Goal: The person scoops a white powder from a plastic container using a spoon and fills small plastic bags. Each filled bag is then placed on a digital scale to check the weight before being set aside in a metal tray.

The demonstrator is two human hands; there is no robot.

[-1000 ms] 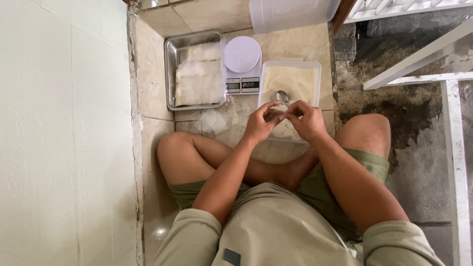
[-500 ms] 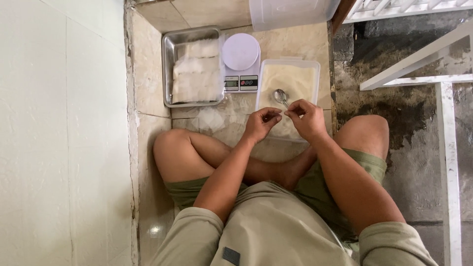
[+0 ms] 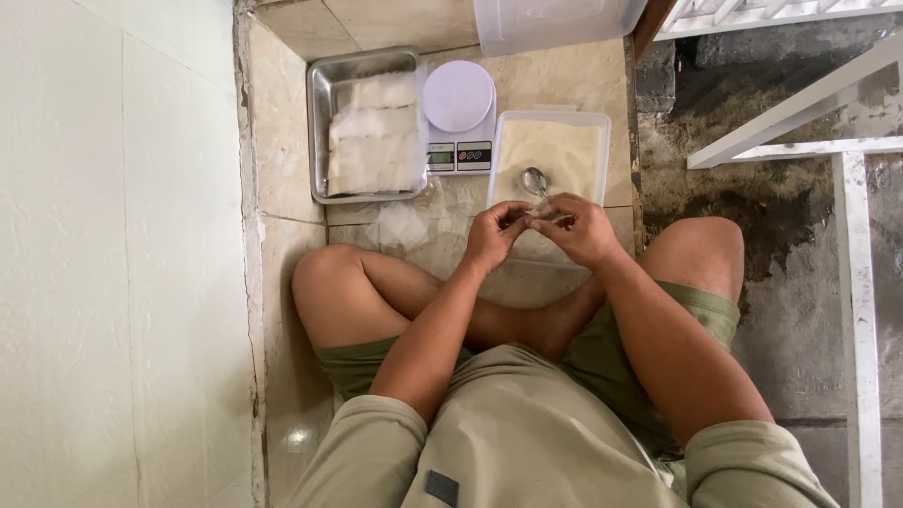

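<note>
I sit cross-legged on a tiled floor. My left hand (image 3: 492, 235) and my right hand (image 3: 577, 229) meet in front of me, fingers pinched together on a small clear plastic bag (image 3: 543, 213) held between them. Just beyond the hands stands a white rectangular tub (image 3: 602, 150) of pale powder, with a metal spoon (image 3: 534, 180) lying in it. A white kitchen scale (image 3: 458, 113) sits to the left of the tub.
A metal tray (image 3: 319, 122) holding several filled clear packets stands at the far left by the wall. A large clear plastic container (image 3: 555, 23) is at the top. White metal bars (image 3: 800, 103) and a dark rough floor lie to the right.
My hands have stayed together over the near end of the tub, the fingers shifting slightly on the small bag. The view has tilted a little.
</note>
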